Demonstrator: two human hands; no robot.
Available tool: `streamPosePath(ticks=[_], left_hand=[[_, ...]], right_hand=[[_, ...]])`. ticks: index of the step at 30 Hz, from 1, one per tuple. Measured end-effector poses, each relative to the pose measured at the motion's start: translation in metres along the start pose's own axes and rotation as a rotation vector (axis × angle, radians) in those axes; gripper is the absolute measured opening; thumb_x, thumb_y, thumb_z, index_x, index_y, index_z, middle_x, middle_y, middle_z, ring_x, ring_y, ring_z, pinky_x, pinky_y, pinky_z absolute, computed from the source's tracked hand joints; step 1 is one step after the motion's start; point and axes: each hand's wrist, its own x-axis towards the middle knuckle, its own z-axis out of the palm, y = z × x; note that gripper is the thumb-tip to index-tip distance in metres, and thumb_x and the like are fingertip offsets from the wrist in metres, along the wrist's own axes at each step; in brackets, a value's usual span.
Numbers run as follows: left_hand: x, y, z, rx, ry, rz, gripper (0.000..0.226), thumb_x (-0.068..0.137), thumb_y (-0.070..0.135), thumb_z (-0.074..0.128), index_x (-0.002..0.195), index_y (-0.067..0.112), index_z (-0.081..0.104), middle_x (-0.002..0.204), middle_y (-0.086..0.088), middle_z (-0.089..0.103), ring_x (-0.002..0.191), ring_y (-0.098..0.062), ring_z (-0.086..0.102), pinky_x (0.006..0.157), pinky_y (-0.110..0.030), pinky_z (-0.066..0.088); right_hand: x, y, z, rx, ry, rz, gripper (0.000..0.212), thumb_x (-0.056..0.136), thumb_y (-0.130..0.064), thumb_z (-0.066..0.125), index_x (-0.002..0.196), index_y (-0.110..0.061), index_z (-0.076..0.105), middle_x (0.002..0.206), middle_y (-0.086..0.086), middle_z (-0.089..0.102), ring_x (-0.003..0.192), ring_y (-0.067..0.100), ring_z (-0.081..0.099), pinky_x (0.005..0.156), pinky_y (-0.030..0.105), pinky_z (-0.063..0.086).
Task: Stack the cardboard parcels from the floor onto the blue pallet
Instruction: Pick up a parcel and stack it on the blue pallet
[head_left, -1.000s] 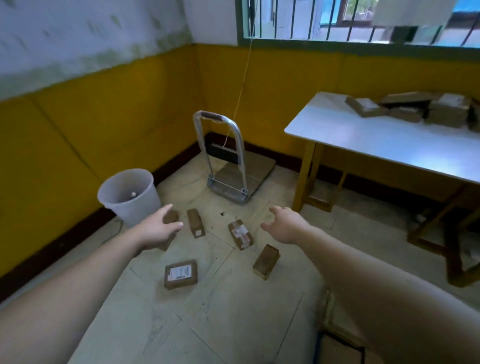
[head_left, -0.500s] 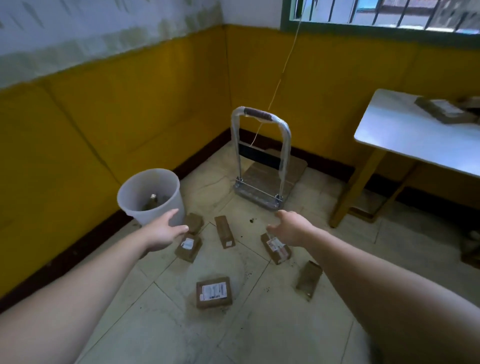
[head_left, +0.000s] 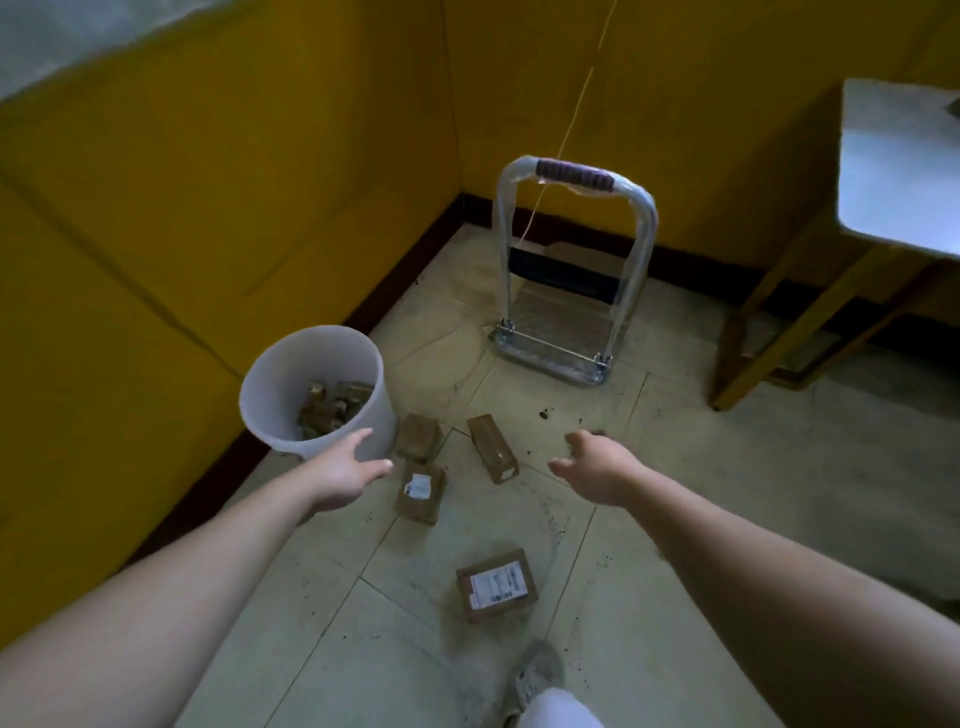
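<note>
Several small cardboard parcels lie on the tiled floor. One labelled parcel (head_left: 496, 584) is nearest me. Another labelled parcel (head_left: 421, 491) lies just right of my left hand (head_left: 345, 475), with a plain parcel (head_left: 417, 435) behind it. A long parcel (head_left: 492, 455) lies between my hands. My right hand (head_left: 597, 473) hovers above the floor to the right of it. Both hands reach forward with relaxed fingers and hold nothing. No blue pallet is in view.
A white plastic bucket (head_left: 317, 392) holding brown pieces stands by the yellow wall on the left. A folding hand trolley (head_left: 566, 270) stands in the corner behind the parcels. A white-topped wooden table (head_left: 893, 171) is at right. My shoe (head_left: 535, 675) shows at the bottom.
My view has moved closer and tilted down. The parcels and bucket appear larger and nearer. Both hands stay stretched out and hold nothing.
</note>
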Motion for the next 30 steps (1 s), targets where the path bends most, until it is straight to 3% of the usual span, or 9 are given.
streamPosePath(ticks=[8, 15, 22, 30], left_hand=[[0.123, -0.031, -0.01, 0.137, -0.148, -0.023, 0.07, 0.089, 0.046, 0.056, 0.148, 0.029, 0.022, 0.152, -0.006, 0.029, 0.134, -0.027, 0.034, 0.104, -0.04, 0.033], [0.26, -0.091, 0.015, 0.217, -0.327, 0.038, 0.069, 0.087, 0.046, 0.058, 0.146, 0.03, 0.026, 0.15, -0.006, 0.034, 0.132, -0.025, 0.038, 0.105, -0.042, 0.036], [0.406, -0.192, 0.109, 0.174, -0.418, -0.063, 0.073, 0.087, 0.048, 0.058, 0.148, 0.027, 0.023, 0.151, -0.01, 0.031, 0.131, -0.03, 0.039, 0.1, -0.037, 0.035], [0.556, -0.281, 0.242, -0.009, -0.3, -0.148, 0.074, 0.089, 0.044, 0.057, 0.149, 0.024, 0.018, 0.15, -0.01, 0.032, 0.127, -0.032, 0.043, 0.097, -0.04, 0.038]], right_hand=[[0.086, -0.05, 0.058, 0.097, -0.07, 0.081, 0.063, 0.094, -0.044, 0.052, 0.147, -0.015, 0.032, 0.144, 0.011, 0.045, 0.127, 0.027, 0.047, 0.1, 0.037, 0.04], [0.165, -0.071, 0.144, 0.244, -0.05, 0.29, 0.063, 0.095, -0.042, 0.051, 0.149, -0.017, 0.029, 0.152, 0.008, 0.036, 0.134, 0.026, 0.039, 0.108, 0.039, 0.035], [0.303, -0.063, 0.295, 0.371, -0.094, 0.355, 0.063, 0.095, -0.043, 0.051, 0.148, -0.017, 0.029, 0.148, 0.012, 0.041, 0.127, 0.028, 0.047, 0.098, 0.033, 0.039], [0.46, -0.022, 0.479, 0.576, -0.136, 0.393, 0.07, 0.095, -0.042, 0.052, 0.15, -0.011, 0.022, 0.147, 0.016, 0.041, 0.128, 0.031, 0.046, 0.098, 0.032, 0.041]])
